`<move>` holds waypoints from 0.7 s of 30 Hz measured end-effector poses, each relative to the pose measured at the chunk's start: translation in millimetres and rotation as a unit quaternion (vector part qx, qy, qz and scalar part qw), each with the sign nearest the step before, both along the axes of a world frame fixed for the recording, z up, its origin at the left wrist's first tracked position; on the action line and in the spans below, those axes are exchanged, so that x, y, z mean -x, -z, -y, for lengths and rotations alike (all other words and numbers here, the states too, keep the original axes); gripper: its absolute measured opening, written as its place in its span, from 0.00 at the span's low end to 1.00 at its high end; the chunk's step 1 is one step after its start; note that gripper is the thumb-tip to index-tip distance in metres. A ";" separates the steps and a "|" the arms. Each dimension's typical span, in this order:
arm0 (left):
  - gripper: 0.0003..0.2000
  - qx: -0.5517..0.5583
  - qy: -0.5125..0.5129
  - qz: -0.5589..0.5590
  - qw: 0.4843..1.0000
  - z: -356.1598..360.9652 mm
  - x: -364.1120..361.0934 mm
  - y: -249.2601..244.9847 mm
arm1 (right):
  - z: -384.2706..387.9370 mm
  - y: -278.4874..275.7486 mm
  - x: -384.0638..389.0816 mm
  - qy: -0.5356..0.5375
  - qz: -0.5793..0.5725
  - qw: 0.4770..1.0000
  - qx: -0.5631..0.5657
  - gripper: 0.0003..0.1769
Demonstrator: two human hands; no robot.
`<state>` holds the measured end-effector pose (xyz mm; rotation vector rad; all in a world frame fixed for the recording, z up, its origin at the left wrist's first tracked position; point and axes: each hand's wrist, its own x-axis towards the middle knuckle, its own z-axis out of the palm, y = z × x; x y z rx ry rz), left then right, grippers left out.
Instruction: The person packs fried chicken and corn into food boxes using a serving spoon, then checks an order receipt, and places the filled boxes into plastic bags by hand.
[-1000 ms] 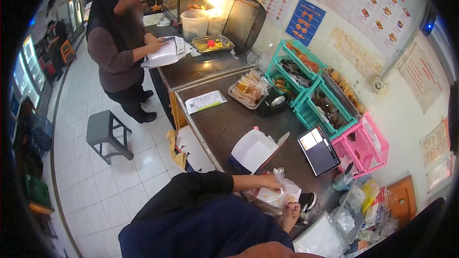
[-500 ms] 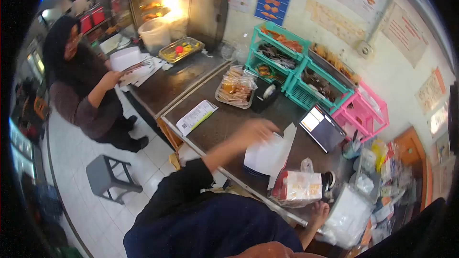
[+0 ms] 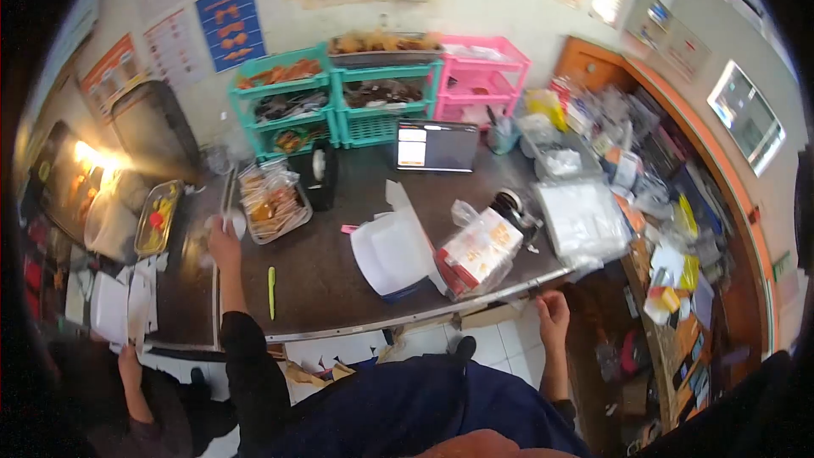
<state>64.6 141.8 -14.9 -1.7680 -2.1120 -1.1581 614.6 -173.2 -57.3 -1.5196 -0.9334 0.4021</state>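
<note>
My left hand [image 3: 225, 246] is stretched over the left part of the counter, fingers closed on a blurred white paper [image 3: 237, 224]. Beside it is a tray of packaged snacks [image 3: 273, 208]. A green pen [image 3: 271, 293] lies nearer the counter's front edge. My right hand [image 3: 554, 312] hangs just past that edge, loosely curled with thumb and fingers apart, and nothing shows in it. Close to it are an orange-and-white package in clear plastic [image 3: 485, 248] and a stack of clear plastic bags [image 3: 581, 216]. An open white box [image 3: 388, 253] stands mid-counter.
A tablet [image 3: 436, 146] leans before green shelf baskets [image 3: 373, 127] and a pink basket [image 3: 483, 76]. A black tape dispenser [image 3: 323, 174] stands beside the snack tray. At left, a co-worker's hand [image 3: 129, 366] holds a long pale item. Plastic packets [image 3: 644, 161] crowd the right.
The view has swung right. My left hand has moved from above the white box to the counter's left part. The printed paper has left its spot, where the green pen lies.
</note>
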 end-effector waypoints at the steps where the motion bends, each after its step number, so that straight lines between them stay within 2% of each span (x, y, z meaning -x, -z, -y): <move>1: 0.14 -0.038 0.101 0.016 0.994 17.2 -45.9 -53.7 | -4.9 -19.4 13.7 -0.026 0.016 0.999 0.017 0.07; 2: 0.14 -0.073 0.201 0.035 0.976 43.8 -95.4 -95.3 | -10.8 -43.6 31.1 -0.051 0.030 0.998 0.036 0.09; 3: 0.16 0.048 0.308 0.142 0.939 76.7 -140.8 -116.9 | -15.9 -57.4 42.9 -0.106 0.019 0.993 0.037 0.17; 4: 0.16 0.094 0.442 0.115 0.884 107.1 -175.7 -119.5 | -22.3 -68.4 55.9 -0.192 -0.012 0.981 0.002 0.27; 5: 0.16 0.207 0.561 -0.002 0.801 140.1 -209.5 -137.9 | -29.4 -87.5 66.2 -0.288 -0.035 0.957 -0.003 0.36; 6: 0.15 0.198 0.696 0.092 0.684 165.5 -246.5 -137.4 | -37.1 -93.3 75.6 -0.353 -0.153 0.922 -0.035 0.36; 7: 0.15 0.229 0.705 0.067 0.668 178.8 -271.9 -131.7 | -42.0 -96.5 75.7 -0.414 -0.264 0.868 -0.071 0.37; 8: 0.14 0.257 0.712 0.041 0.653 184.7 -293.6 -122.7 | -42.6 -96.5 63.3 -0.403 -0.259 0.877 -0.039 0.38; 10: 0.12 0.237 0.674 0.114 0.690 189.0 -329.4 -106.0 | -45.1 -93.6 33.5 -0.382 -0.250 0.889 0.032 0.38; 11: 0.11 0.230 0.650 0.155 0.707 191.3 -346.8 -93.8 | -45.1 -92.1 19.9 -0.342 -0.246 0.907 0.012 0.33; 14: 0.09 0.252 0.553 0.105 0.787 197.0 -401.1 -39.9 | -54.3 -59.0 -46.2 -0.266 -0.108 0.958 0.022 0.27; 15: 0.08 0.240 0.529 0.130 0.803 200.1 -423.0 -17.5 | -57.4 -57.6 -67.9 -0.223 -0.073 0.970 0.062 0.16; 18: 0.08 0.241 0.490 0.144 0.825 201.0 -477.6 10.2 | -76.0 -27.1 -143.7 -0.226 -0.081 0.953 0.187 0.09; 20: 0.07 0.259 0.462 0.145 0.836 194.6 -506.0 34.2 | -100.9 14.4 -190.4 -0.249 0.024 0.951 0.184 0.07; 21: 0.07 0.250 0.447 0.151 0.846 191.9 -517.5 44.5 | -113.6 18.3 -203.8 -0.262 0.077 0.945 0.179 0.06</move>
